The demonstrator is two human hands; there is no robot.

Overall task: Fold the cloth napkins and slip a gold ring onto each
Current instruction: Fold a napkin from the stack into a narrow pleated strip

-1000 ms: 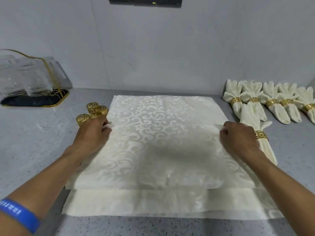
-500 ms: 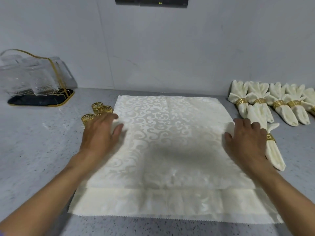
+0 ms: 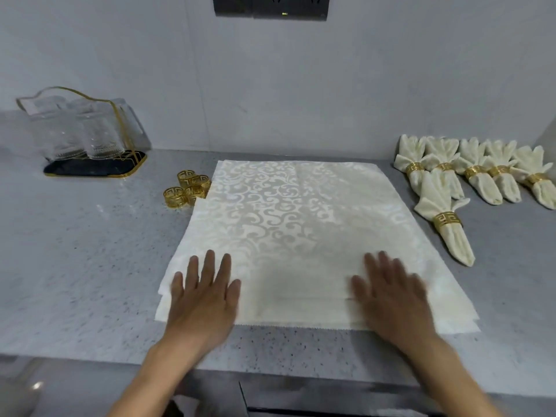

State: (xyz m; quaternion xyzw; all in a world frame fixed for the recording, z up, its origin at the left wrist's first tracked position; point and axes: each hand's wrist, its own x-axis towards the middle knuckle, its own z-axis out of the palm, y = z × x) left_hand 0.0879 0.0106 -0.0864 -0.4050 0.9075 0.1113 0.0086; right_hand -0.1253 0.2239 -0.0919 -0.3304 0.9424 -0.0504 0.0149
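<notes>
Speckled grey countertop (image 3: 90, 266); pale wall (image 3: 361, 85); dark socket strip (image 3: 270, 7)

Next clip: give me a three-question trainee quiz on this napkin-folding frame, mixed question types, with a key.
1. True or false: both hands grip gold rings.
2. How many finished napkins, each wearing a ring, lie at the right of the counter? A) four B) six C) eight
3. Fill in: the loose gold rings sit by the flat napkin's far ____ corner.

Key
1. False. The left hand and right hand lie flat, fingers straight, on the near part of the flat napkin.
2. B. Five finished napkins lie in a row, and one more napkin lies in front of them.
3. Left: the loose gold rings cluster there on the counter; four show.
</notes>
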